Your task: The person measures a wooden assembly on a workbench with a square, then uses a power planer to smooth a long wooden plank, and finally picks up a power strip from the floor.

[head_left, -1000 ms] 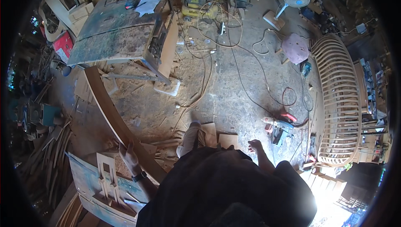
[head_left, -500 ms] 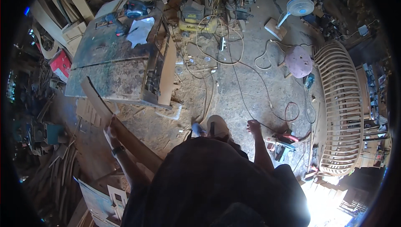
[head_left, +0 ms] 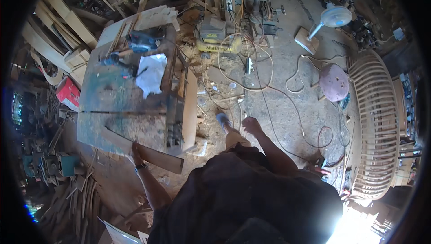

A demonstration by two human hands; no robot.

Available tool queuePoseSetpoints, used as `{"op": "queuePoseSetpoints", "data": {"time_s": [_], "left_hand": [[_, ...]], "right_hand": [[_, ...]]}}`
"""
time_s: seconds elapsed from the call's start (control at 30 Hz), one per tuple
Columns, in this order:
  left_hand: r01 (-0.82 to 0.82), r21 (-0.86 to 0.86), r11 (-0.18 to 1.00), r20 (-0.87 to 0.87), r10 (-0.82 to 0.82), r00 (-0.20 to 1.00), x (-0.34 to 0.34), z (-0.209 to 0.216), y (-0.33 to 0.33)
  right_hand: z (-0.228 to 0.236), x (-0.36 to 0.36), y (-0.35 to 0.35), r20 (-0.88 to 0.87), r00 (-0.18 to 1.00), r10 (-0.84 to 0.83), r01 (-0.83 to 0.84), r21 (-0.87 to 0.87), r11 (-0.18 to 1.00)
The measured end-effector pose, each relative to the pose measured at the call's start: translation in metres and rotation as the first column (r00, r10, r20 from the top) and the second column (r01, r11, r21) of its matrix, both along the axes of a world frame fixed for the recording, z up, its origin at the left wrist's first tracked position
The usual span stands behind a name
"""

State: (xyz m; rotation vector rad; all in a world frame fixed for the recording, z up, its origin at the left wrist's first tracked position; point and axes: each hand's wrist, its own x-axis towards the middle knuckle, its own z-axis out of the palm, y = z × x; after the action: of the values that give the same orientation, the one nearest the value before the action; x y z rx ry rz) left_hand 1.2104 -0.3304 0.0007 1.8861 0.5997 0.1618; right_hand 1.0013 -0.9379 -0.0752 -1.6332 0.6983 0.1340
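Observation:
My left hand (head_left: pixel 136 155) grips a long, flat brown wooden board (head_left: pixel 159 158), which slants across the near edge of the worktable (head_left: pixel 112 129). The board's far end overlaps the tabletop in the picture; whether they touch I cannot tell. To the right, my right hand (head_left: pixel 252 126) hangs over the floor, its fingers loosely bent and apart, with nothing visible in them. On the table lie a blue-black power tool (head_left: pixel 142 42), a second cordless tool (head_left: pixel 121 65) and a whitish irregular sheet (head_left: pixel 151 73).
A yellow-black air compressor (head_left: pixel 218 42) stands ahead, its hose (head_left: pixel 271 71) looping over the dusty floor. At right are a standing fan (head_left: pixel 336 16), a round pinkish stool (head_left: pixel 333 82) and a slatted curved wooden frame (head_left: pixel 376 123). Scrap wood (head_left: pixel 83 208) is heaped at lower left.
I have stepped forward, one foot now out in front. The board in my left hand has swung to the right and lies more across. My right hand has moved forward and leftward.

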Motion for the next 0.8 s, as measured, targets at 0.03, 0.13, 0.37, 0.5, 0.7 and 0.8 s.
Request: {"op": "queuePoseSetpoints", "data": {"time_s": [0.03, 0.13, 0.37, 0.5, 0.7, 0.8], "left_hand": [[-0.016, -0.045, 0.999, 0.006, 0.016, 1.0, 0.022, -0.015, -0.017], [-0.128, -0.137, 0.982, -0.016, 0.127, 0.992, 0.03, -0.052, -0.02], [-0.49, 0.345, 0.8, -0.186, 0.57, 0.8, 0.027, -0.058, -0.083], [-0.39, 0.602, 0.696, -0.432, 0.695, 0.574, 0.041, -0.014, -0.14], [-0.292, 0.739, 0.607, -0.429, 0.758, 0.491, 0.061, 0.006, -0.167], [-0.304, 0.775, 0.553, -0.368, 0.788, 0.494, 0.058, 0.015, -0.172]], "right_hand": [[-0.002, 0.042, -0.006, 0.11, 0.985, 0.132, -0.115, -0.144, 0.983], [0.048, 0.165, -0.001, 0.153, 0.968, 0.2, -0.183, -0.124, 0.975], [0.158, 0.478, 0.081, 0.58, 0.742, 0.337, -0.34, -0.107, 0.934], [0.176, 0.649, 0.138, 0.629, 0.661, 0.41, -0.188, -0.391, 0.901], [0.18, 0.777, 0.183, 0.148, 0.683, 0.715, -0.667, -0.272, 0.694], [0.205, 0.766, 0.197, 0.01, 0.655, 0.756, -0.756, 0.002, 0.655]]}}
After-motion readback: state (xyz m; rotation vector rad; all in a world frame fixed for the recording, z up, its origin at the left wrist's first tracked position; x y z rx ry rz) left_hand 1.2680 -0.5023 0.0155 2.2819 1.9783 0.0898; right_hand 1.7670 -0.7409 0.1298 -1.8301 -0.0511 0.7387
